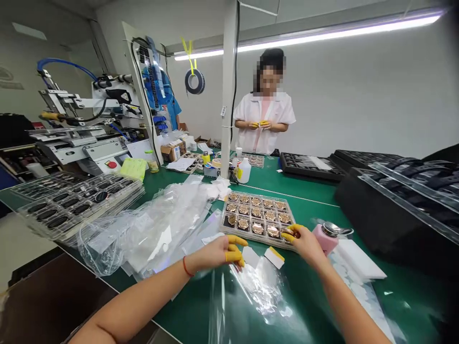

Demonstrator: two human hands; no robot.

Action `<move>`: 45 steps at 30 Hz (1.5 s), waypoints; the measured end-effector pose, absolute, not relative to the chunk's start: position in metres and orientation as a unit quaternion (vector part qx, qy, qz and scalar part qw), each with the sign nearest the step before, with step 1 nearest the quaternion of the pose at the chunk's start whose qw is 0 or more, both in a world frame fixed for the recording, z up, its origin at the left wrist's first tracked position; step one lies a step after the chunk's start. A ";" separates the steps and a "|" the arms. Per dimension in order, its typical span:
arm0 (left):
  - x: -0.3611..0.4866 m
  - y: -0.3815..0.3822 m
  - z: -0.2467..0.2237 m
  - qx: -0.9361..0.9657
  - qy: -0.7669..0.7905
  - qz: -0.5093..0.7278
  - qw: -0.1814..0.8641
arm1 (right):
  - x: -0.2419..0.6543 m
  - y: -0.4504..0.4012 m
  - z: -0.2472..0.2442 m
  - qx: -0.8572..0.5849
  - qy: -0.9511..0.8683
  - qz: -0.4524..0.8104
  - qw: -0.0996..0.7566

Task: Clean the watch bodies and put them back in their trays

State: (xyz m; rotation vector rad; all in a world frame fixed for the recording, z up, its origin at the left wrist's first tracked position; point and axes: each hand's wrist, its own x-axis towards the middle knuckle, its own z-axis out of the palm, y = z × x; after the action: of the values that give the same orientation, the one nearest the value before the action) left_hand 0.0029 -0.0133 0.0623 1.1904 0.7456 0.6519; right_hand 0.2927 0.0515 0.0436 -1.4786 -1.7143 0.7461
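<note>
We pinch a round gold piece [287, 233] at the tray [251, 239]

Our right hand [304, 244] is closed on the piece, at the tray's near corner, on the green table [319, 291]. Our left hand [211, 253] is curled just beside the tray, with yellow finger covers [234, 256] on; we cannot tell if it holds anything. A pink bottle [324, 239] stands by our right hand.
</note>
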 end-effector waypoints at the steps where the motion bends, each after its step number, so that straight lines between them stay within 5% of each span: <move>1: 0.012 -0.014 0.056 0.547 0.342 0.284 0.709 | 0.282 0.041 0.044 -0.551 -0.660 0.348 0.373; 5: 0.035 -0.024 0.035 0.579 0.275 0.277 0.715 | 0.229 -0.008 0.042 -0.417 -0.566 0.632 0.327; 8: 0.033 -0.033 0.028 0.573 0.237 0.281 0.732 | 0.207 -0.027 0.043 -0.403 -0.556 0.667 0.289; 16: 0.004 -0.023 0.041 0.499 0.308 0.268 0.764 | 0.221 -0.007 0.005 -0.565 -0.718 0.263 0.310; 32: 0.014 -0.029 0.026 0.588 0.330 0.299 0.676 | 0.193 -0.048 0.029 -0.378 -0.852 0.088 0.351; 38: 0.014 -0.030 0.022 0.560 0.349 0.319 0.680 | 0.190 -0.046 0.023 -0.395 -0.829 0.101 0.383; 45: 0.005 -0.029 0.024 0.606 0.368 0.359 0.608 | 0.232 -0.021 0.043 -0.601 -0.694 0.235 0.320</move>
State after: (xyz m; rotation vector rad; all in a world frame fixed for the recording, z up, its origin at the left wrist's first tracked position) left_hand 0.0054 -0.0289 0.0244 1.3996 0.8508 0.8285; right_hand 0.2318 -0.0211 0.0428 -1.5793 -1.8244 0.6173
